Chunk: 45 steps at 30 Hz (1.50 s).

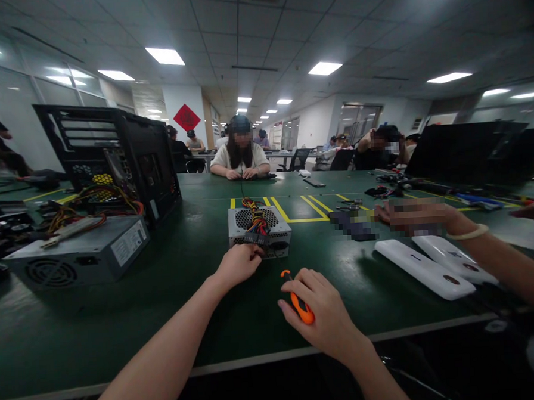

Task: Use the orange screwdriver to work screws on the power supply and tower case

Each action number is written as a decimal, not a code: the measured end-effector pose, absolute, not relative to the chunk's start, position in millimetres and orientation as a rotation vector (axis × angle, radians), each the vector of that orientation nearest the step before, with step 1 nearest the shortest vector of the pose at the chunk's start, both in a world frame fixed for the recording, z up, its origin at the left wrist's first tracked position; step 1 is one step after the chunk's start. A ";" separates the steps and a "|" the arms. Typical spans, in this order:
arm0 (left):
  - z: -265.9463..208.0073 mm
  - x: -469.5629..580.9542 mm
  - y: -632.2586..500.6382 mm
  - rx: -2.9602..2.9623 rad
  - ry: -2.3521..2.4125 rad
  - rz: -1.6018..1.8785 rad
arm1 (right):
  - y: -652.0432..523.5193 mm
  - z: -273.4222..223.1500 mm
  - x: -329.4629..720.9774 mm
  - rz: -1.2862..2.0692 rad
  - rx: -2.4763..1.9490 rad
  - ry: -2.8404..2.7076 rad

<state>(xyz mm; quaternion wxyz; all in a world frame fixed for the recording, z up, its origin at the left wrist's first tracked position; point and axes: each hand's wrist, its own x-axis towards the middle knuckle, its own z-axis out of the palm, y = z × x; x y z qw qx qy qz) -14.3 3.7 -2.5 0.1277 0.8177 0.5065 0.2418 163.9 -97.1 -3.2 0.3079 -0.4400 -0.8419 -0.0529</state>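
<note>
A grey power supply [273, 217] with a perforated top sits on the green table in front of me. Its bundled multicoloured cables [258, 219] lie over the top and end in a black cable connector [255, 240] at the near edge. My left hand [240, 264] is closed at that connector, its fingertips partly hidden. Nearer to me, my right hand [321, 307] is loosely wrapped around an orange-and-black handled screwdriver [303, 310]. The handle slants toward the power supply; the tip is too dark to make out.
At left stand a second power supply [90, 251] and an open black computer case [158, 170]. At right, another person's hand [417, 216] is above two white devices [423, 269]. A person [240, 156] sits opposite. Yellow tape lines [306, 220] mark the table.
</note>
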 end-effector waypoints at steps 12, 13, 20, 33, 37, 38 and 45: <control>-7.7 -2.6 -1.8 2.331 1.181 0.687 | -95.5 -7.8 164.9 -0.172 -1.139 -2.175; -8.2 -2.4 -1.5 2.308 1.166 0.683 | -96.5 -6.7 164.1 -0.168 -1.145 -2.186; -7.6 -3.1 0.1 2.281 1.117 0.695 | -93.2 -13.1 165.7 -0.122 -1.156 -2.077; -13.8 1.0 1.0 2.292 1.161 0.731 | -94.6 -11.8 164.9 -0.137 -1.146 -2.093; -13.2 2.3 0.1 2.315 1.152 0.755 | -93.5 -12.1 166.0 -0.200 -1.128 -2.138; -13.1 2.3 -0.1 2.316 1.150 0.759 | -94.2 -10.4 165.6 -0.203 -1.132 -2.156; -11.7 1.5 -1.1 2.321 1.148 0.767 | -94.0 -9.6 162.6 -0.096 -1.209 -2.109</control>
